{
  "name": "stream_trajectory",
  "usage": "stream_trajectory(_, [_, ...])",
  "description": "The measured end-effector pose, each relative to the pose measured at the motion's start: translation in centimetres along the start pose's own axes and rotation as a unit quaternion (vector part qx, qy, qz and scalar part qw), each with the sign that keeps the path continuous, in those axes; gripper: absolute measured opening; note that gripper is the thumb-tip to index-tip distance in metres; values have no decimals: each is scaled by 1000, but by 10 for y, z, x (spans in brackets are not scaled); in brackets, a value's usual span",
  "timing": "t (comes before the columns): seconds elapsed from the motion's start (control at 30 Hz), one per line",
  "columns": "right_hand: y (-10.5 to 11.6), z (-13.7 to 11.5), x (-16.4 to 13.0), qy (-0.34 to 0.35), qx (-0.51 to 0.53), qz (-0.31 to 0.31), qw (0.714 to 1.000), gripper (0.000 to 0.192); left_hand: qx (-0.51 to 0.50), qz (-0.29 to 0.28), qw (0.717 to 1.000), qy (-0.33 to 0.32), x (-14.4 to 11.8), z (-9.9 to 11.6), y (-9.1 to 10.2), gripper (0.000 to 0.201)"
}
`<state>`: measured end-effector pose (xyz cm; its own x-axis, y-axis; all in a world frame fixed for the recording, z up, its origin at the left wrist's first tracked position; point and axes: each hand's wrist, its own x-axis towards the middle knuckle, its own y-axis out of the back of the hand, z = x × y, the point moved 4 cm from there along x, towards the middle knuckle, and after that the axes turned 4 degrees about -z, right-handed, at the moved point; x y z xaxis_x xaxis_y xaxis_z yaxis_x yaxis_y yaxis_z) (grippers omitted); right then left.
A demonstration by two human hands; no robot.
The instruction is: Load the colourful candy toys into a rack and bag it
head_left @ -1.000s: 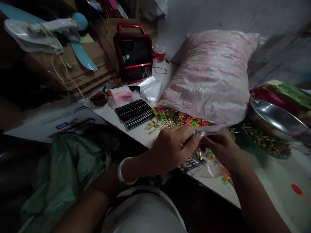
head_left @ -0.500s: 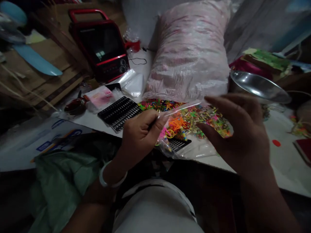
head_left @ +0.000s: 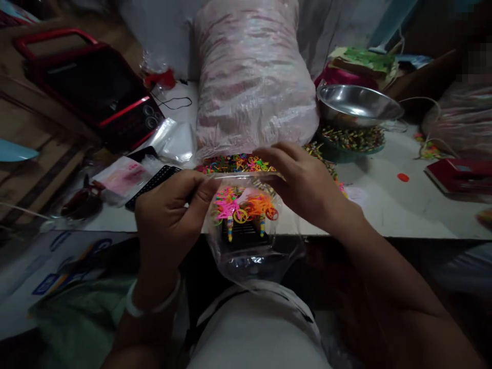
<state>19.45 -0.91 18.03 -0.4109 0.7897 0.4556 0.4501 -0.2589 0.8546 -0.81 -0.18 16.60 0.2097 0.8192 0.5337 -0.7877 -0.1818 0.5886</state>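
This looks like a small home workshop for packing toys by hand. A white table (head_left: 403,210) is crowded with loose bright plastic pieces (head_left: 238,164), a big stuffed plastic sack (head_left: 249,77), a steel bowl (head_left: 357,102) and black trays (head_left: 154,179). A red portable TV (head_left: 88,87) and cardboard boxes (head_left: 34,138) stand on the left side.

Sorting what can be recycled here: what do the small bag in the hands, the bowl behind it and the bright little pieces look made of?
The bag looks like thin clear plastic film: glossy, creased, see-through. The bowl seems to be polished metal, probably steel, with a bright mirror-like sheen. The pieces inside the bag appear to be moulded plastic in neon pink, orange and yellow; too small to say more. Both hands, left and right, pinch the bag's mouth.
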Motion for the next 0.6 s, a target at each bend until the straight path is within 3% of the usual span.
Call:
stream_trajectory(0.1, [17, -27, -14, 20, 5, 45, 999, 28, -9, 7, 1000, 7, 4, 5, -5, 25])
stream_trajectory(0.17, [9, -42, -20, 64, -4, -26, 998, 23, -16, 3, 1000, -10, 5, 10, -9, 26])
stream_trajectory(0.23, [-15, -45, -21, 89, -63, -132, 985, 25, -18, -4, 1000, -24, 5, 14, -13, 25])
stream_trajectory(0.3, [-43, -34, -15, 61, -135, -217, 965, 30, -18, -8, 999, -34, 5, 16, -15, 22])
stream_trajectory(0.4, [-70, -13, -4, -3, -180, -272, 945, 27, -17, -3, 999, -40, 1, 17, -15, 20])
stream_trajectory(0.47, [-69, -8, -1, -16, -193, -272, 943, 25, -13, -2, 999, -39, -3, 16, -13, 20])
stream_trajectory(0.6, [-54, -14, 1, -31, -219, -206, 953, 24, 1, -15, 999, -37, -9, 15, -10, 18])
